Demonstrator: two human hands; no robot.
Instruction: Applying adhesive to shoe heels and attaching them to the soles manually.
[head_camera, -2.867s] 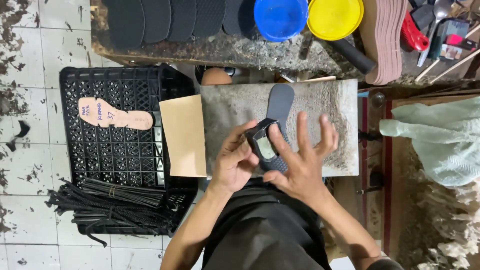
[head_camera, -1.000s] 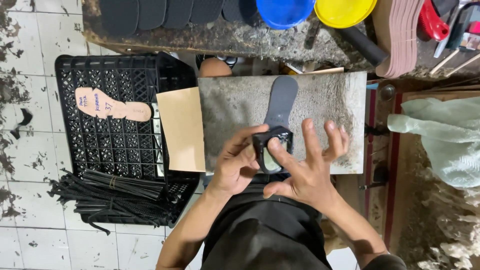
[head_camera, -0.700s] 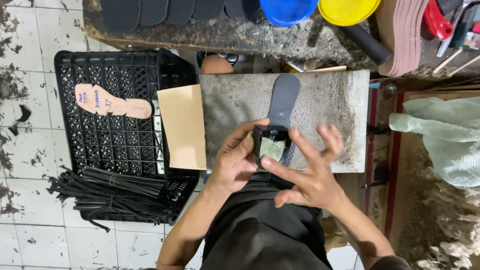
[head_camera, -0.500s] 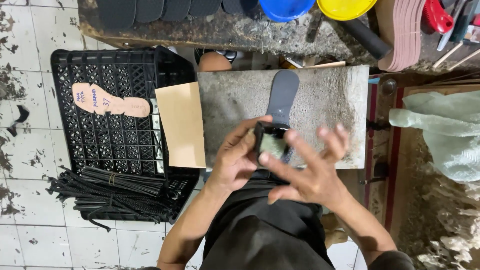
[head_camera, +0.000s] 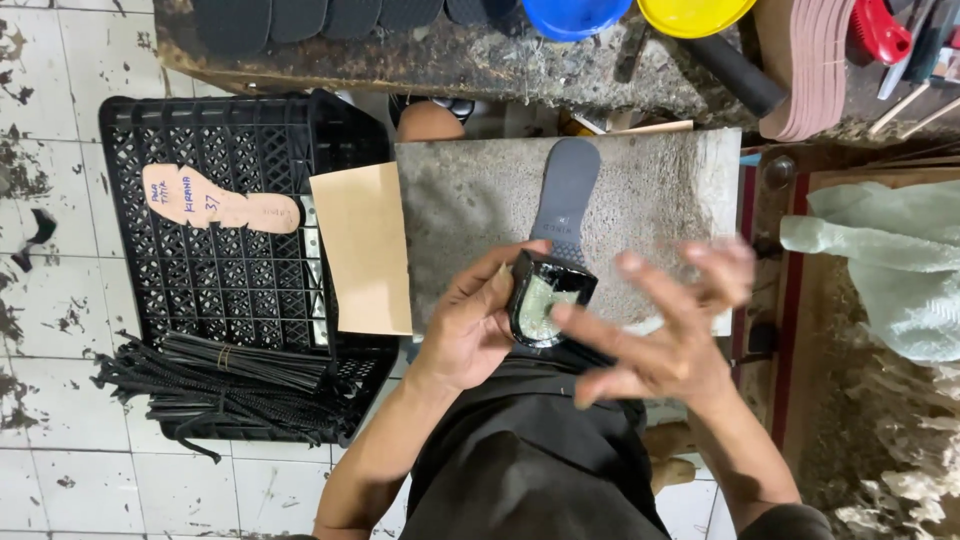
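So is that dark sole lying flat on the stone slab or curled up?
Curled at one end: the left hand bends the sole back; its far end lies flat on the slab.

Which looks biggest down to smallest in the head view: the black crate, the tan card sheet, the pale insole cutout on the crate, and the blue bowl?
1. Black crate
2. Tan card sheet
3. Pale insole cutout and blue bowl: unsure, since the bowl is cut off by the top edge.

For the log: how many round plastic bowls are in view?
2, both on the bench at the top edge: a blue bowl and a yellow bowl to its right. Each is cut off by the frame; others may lie beyond it.
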